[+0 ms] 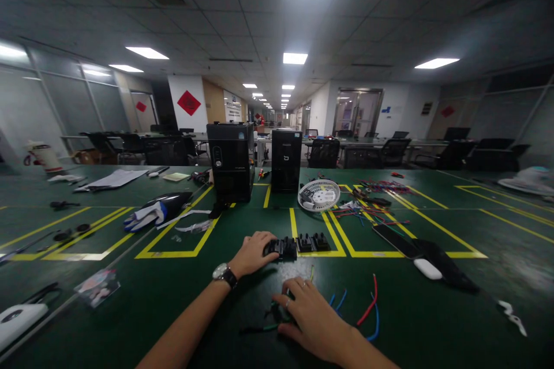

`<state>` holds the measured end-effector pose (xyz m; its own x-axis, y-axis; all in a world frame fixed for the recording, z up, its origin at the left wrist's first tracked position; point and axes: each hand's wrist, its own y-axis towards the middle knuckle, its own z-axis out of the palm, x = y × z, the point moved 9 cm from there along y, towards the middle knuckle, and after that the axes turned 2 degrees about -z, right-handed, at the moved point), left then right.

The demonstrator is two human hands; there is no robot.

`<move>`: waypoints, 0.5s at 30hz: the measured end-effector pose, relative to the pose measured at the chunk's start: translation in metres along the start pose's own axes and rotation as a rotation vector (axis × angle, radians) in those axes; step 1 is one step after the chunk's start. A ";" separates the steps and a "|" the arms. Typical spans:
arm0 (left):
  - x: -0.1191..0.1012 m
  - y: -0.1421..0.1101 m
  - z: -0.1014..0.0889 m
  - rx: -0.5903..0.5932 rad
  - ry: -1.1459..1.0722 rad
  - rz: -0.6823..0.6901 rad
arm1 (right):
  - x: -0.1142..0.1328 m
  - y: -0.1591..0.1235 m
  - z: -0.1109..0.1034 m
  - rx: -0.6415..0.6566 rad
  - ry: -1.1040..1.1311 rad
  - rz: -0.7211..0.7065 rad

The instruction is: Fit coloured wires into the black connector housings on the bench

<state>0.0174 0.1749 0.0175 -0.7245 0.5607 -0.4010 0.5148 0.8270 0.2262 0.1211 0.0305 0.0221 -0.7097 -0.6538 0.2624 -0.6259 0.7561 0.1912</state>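
On the green table, my left hand (pixel 254 255), with a watch at the wrist, has thumb and fingers closed around the left end of a black block-shaped part (pixel 286 248). More black parts (pixel 314 242) with raised knobs stand in a row just right of it. Nearer to me, my right hand (pixel 309 314) is curved over short dark and green wires (pixel 272 318); its thumb and fingers are apart, and the palm is hidden. Blue wires (pixel 341 301) and a red wire (pixel 367 302) lie to the right of that hand.
Two black computer-like cases (pixel 231 164) (pixel 285 161) stand at the back. A white oval basket (pixel 319 195) holds small parts. Coloured wires (pixel 385 187) lie in a pile, with a phone (pixel 396 240) nearer. A glove (pixel 145 216) and a small plastic bag (pixel 97 287) are left.
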 end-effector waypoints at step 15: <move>0.022 -0.003 -0.001 0.027 0.016 -0.103 | -0.113 -0.166 -0.023 -0.077 -0.044 0.245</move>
<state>-0.0009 0.1851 0.0090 -0.7814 0.4734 -0.4067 0.4491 0.8790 0.1602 0.3129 -0.0204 -0.0176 -0.8515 -0.4501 0.2690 -0.4082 0.8910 0.1988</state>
